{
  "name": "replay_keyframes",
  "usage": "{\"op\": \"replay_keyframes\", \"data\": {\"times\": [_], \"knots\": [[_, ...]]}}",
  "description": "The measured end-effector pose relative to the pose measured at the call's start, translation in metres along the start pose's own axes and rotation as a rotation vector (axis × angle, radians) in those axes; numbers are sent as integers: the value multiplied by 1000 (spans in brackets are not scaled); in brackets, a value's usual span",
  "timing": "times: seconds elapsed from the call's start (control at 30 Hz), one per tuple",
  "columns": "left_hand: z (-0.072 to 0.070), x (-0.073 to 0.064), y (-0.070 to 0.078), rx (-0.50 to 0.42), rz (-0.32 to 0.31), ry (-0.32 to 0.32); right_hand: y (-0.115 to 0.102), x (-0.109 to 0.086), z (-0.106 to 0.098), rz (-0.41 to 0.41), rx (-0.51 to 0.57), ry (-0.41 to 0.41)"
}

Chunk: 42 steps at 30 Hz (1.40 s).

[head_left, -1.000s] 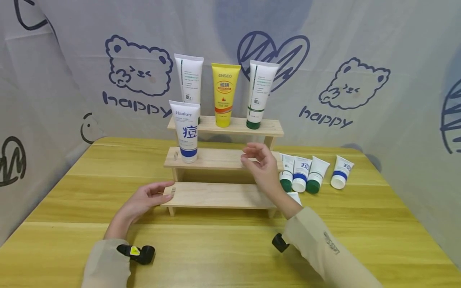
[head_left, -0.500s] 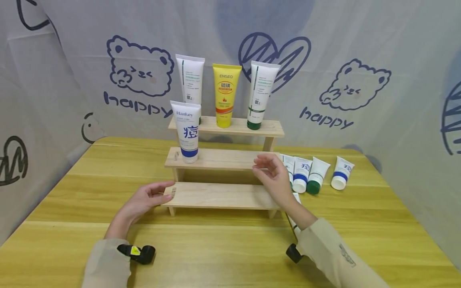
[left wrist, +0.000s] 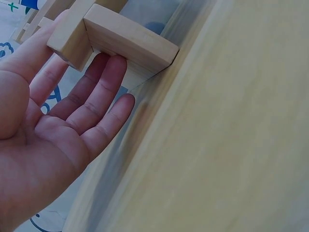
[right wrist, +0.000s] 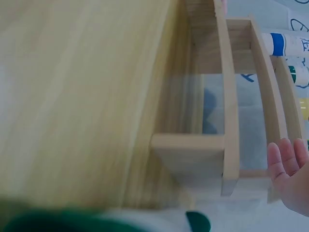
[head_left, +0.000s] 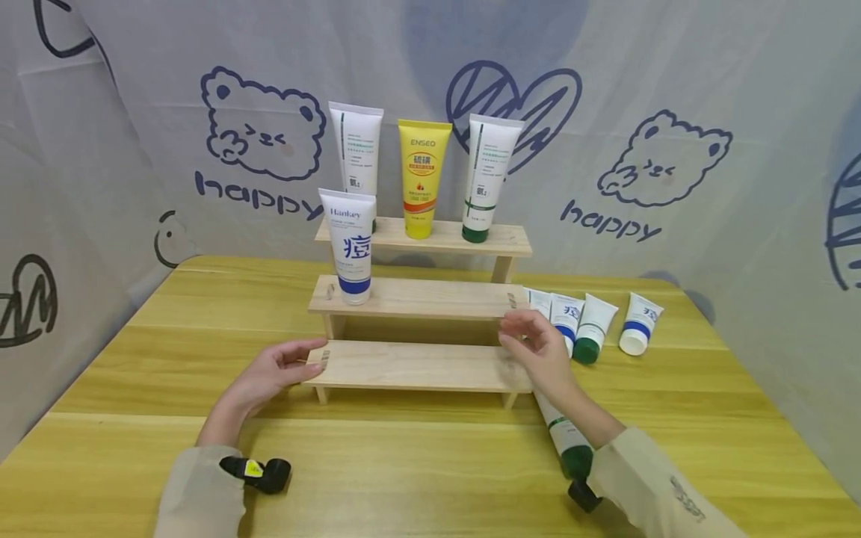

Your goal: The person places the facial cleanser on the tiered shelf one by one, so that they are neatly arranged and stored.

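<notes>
A three-step wooden display stand stands on the table. My left hand holds the left end of its lowest step; in the left wrist view, the left hand's fingers reach under the board and touch the leg. Loosely bent and with nothing in it, my right hand hovers by the right end of the lower steps. A white-and-blue tube stands upright at the left of the middle step. On the top step stand a white-and-green tube, a yellow tube and another white-and-green tube.
Right of the stand lie a white-and-blue tube, a white-and-green tube and another white-and-blue tube. Beneath the right forearm lies a large white-and-green tube. A patterned cloth hangs behind the table.
My right hand has moved right and down, from the middle step's right end toward the lower step's. The large tube under the forearm now shows more. My left hand stays in place.
</notes>
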<state>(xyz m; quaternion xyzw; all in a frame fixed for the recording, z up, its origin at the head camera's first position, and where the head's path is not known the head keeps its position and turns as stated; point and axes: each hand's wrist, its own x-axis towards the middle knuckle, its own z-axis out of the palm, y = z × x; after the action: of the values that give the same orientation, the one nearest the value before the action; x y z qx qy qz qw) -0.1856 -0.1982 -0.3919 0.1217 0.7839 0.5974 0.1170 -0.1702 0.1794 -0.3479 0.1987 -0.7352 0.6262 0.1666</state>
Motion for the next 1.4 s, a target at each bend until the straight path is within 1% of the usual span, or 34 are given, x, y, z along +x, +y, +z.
{"op": "replay_keyframes", "data": {"times": [0.2,0.33,0.57,0.77,0.97,1.07,1.27,1.4], "knots": [[0,-1,1,-6,7,-6,6,-10,-18,-10,-47,23],[0,-2,1,-15,9,-9,10,-18,-29,26,-79,41],[-1,-1,-1,-17,14,-9,14,-29,-46,103,-130,31],[0,0,-2,-4,4,5,19,-37,-58,133,-241,33],[0,-1,0,-12,11,-2,20,-43,-67,161,-359,32],[0,-2,2,-21,11,-3,21,-45,-70,191,-415,13],[0,-2,2,-25,4,1,26,-48,-74,259,-496,-80],[0,-1,1,-30,8,-3,26,-51,-74,292,-499,-132]]}}
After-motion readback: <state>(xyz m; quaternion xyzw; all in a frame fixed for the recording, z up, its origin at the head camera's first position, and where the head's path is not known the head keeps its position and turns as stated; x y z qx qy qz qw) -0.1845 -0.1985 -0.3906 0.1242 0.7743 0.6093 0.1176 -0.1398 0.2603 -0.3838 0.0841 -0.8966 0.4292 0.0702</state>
